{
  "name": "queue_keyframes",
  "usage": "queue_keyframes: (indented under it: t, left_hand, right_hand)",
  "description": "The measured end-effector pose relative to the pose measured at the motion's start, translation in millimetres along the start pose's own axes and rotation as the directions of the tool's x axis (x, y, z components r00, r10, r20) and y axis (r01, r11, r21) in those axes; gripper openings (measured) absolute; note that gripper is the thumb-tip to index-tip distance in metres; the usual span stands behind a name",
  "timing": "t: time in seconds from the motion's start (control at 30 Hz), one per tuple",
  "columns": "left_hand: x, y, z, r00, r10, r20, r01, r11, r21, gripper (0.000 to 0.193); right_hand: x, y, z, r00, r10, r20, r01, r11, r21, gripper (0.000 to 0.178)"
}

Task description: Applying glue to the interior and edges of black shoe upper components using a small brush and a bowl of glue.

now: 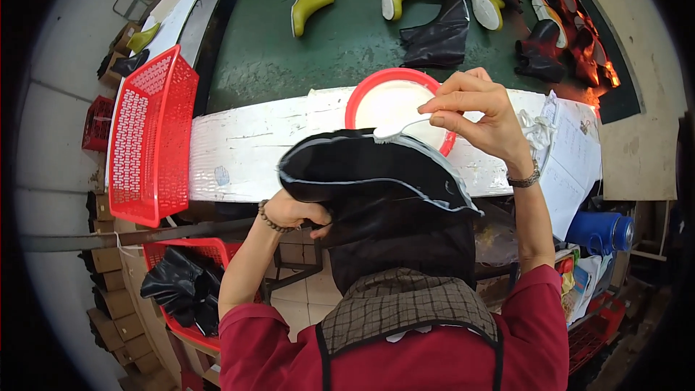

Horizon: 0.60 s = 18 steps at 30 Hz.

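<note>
My left hand (pixel 295 211) is closed around the near left side of a black boot upper (pixel 369 164), tilted so that its open bottom edge faces up. A white coating runs along that edge. My right hand (pixel 474 110) pinches the thin handle of a small white brush (pixel 388 132), whose head touches the far edge of the upper. Partly behind the upper, a red-rimmed basin (pixel 354 98) holds a milky white liquid. My left fingertips are partly hidden by the black material.
A red perforated basket (pixel 154 199) stands at the white bench's (pixel 246 137) left end. Another red basket (pixel 210 335) below holds black uppers (pixel 184 286). Beyond the bench, a green conveyor belt (pixel 289 65) carries yellow boots (pixel 313 7) and black boots (pixel 438 36). A blue bottle (pixel 597 232) is at right.
</note>
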<state>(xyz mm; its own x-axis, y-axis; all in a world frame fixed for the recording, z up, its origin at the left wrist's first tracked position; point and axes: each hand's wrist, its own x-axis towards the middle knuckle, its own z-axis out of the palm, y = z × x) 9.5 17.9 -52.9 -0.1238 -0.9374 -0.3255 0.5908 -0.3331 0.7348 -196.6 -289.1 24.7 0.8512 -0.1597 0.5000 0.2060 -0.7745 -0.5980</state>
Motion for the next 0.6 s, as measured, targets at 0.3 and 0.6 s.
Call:
queue_keyframes:
  t: [0.3,0.6]
  left_hand:
    - [20,1,24,0.979,-0.164,0.118,0.164,0.986,0.008,0.053]
    - [8,24,-8,0.913,0.246,-0.325,-0.342,0.895,-0.286,0.065]
  right_hand:
    - [38,-3,21,0.970,-0.212,0.121,0.215,0.977,-0.010,0.017]
    - [-20,80,8,0.808,0.515,-0.285,-0.375,0.824,0.425,0.030]
